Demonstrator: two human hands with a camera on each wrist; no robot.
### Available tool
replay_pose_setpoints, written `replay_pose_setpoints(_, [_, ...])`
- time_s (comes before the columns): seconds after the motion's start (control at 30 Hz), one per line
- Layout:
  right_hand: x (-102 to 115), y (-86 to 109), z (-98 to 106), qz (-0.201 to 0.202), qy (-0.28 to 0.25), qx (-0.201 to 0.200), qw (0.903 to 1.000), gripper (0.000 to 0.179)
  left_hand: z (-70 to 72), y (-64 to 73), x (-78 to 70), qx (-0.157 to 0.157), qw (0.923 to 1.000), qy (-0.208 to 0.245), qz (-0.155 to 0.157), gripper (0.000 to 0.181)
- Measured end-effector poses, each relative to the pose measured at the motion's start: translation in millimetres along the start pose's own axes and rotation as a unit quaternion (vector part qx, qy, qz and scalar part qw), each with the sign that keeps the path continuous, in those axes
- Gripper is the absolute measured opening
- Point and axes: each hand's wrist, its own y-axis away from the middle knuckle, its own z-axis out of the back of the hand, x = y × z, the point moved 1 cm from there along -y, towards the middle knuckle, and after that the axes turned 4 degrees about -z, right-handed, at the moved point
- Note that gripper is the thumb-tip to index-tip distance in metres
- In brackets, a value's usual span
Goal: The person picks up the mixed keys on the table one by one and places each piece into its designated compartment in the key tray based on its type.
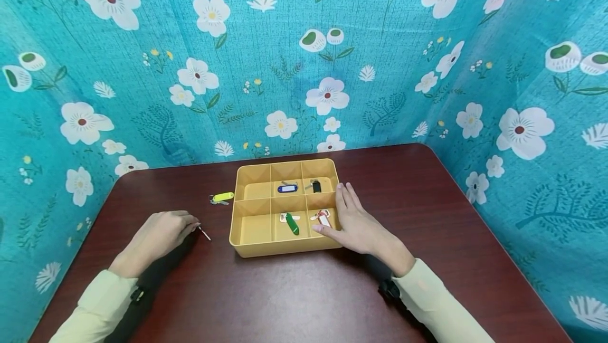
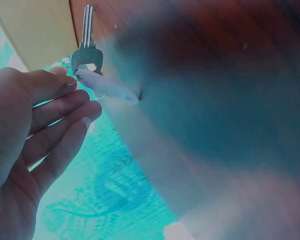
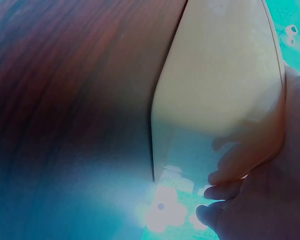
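My left hand is over the left of the table, its thumb and forefinger pinching a key ring's edge. From it sticks a silver key with a pale tag. My right hand lies along the right wall of the yellow divided tray, fingers straight, thumb reaching over the front right compartment. Inside the tray are a blue-tagged key, a black-tagged key, a green-tagged key and a red-tagged key, each in its own compartment. The two left compartments hold nothing.
A yellow-tagged key lies on the dark wooden table, just left of the tray. Behind and beside the table hangs a turquoise flowered cloth.
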Motion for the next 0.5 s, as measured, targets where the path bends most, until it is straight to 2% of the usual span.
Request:
replay_pose_setpoints(0.13, [0.2,-0.2,-0.3,0.002,0.0,-0.001,1.0,0.128,2.6,-1.8,-3.7,0.0,0.9982,-0.051,-0.031,0.015])
replay_pose_setpoints(0.27, [-0.3,-0.5,-0.6,0.0,0.002,-0.001,1.0,0.129,5.4,-5.3,-7.4,-0.004,0.9931,-0.102,-0.057,0.015])
replay_pose_setpoints(0.5, [0.1,-0.5,-0.7,-0.003,0.0,0.003,1.0,0.129,7.7,-9.2,-10.1,-0.005,0.9867,-0.148,-0.068,0.015])
